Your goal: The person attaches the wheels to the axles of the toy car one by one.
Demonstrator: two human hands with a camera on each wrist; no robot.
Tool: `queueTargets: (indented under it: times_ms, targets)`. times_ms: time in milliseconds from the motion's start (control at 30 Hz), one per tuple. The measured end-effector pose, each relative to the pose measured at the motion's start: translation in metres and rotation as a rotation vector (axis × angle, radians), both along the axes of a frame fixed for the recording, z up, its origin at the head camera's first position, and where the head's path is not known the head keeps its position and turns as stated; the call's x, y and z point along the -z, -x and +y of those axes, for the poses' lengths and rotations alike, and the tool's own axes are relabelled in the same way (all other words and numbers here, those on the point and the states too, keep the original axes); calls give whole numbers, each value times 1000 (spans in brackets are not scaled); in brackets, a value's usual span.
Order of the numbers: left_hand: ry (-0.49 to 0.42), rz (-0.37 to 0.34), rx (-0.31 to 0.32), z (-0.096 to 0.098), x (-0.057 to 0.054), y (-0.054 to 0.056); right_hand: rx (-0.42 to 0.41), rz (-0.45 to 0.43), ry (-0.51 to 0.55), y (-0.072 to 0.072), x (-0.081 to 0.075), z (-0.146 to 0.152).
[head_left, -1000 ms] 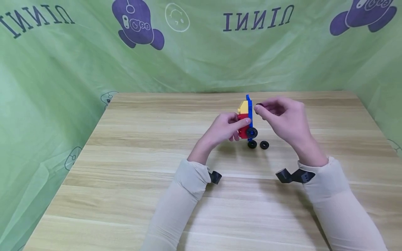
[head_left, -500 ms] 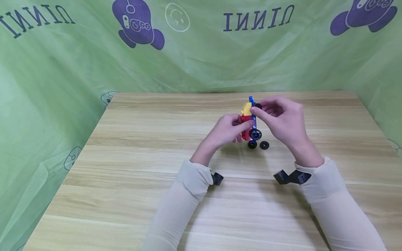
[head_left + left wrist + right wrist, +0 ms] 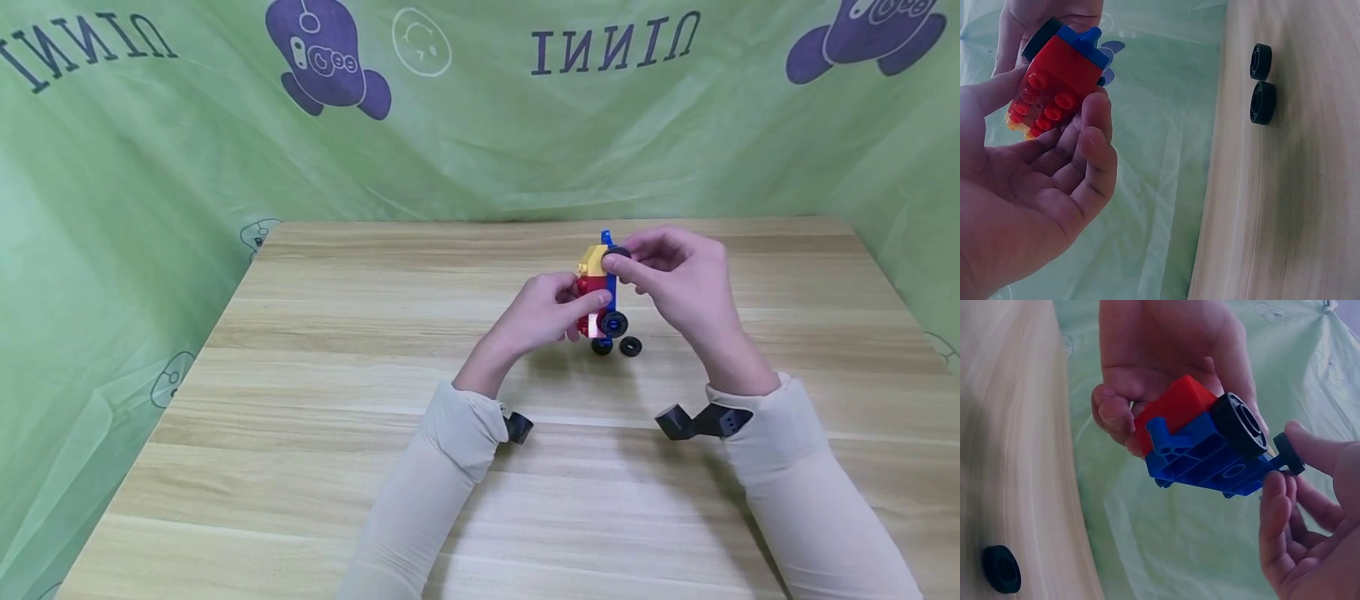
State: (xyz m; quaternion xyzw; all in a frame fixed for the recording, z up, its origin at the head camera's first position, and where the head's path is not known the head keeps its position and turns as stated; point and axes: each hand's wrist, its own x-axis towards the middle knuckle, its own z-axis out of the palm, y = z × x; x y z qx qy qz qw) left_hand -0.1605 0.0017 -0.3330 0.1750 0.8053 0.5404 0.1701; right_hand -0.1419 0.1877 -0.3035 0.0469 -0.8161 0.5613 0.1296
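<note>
My left hand [image 3: 536,312] grips a toy block car [image 3: 594,287] above the table, tipped up with its blue underside to the right. It has a red body, a yellow part at the far end and a blue chassis [image 3: 1200,453]. One black wheel [image 3: 1241,425] sits on the near end of the chassis. With thumb and fingers my right hand [image 3: 686,279] pinches another black wheel [image 3: 1288,454], which touches the chassis at the yellow end. How deep it sits on its axle I cannot tell.
Two loose black wheels [image 3: 1260,60] lie side by side on the wooden table [image 3: 300,375], below the car. A green printed cloth [image 3: 480,150] hangs behind and beside the table. Both forearms wear light sleeves with black wrist cameras [image 3: 677,422].
My right hand's wheel, apart from the car a second ago, now touches the chassis. My left hand and the car have shifted slightly to the right. The loose wheels lie still.
</note>
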Motion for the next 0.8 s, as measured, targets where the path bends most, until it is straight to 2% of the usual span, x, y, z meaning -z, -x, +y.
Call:
queueTargets:
  times_ms: [100,233,567,800]
  targets:
    - [-10,4,12,0,1,0,-34,-69,8,0,-1,1]
    - [-13,2,29,-1,1,0,-83,-108,19,-1,-2,3]
    - [-8,-7,44,0,0,-1,-168,-105,64,0,-1,4]
    - [2,-3,46,2,0,-2,-182,-100,35,1,-1,5]
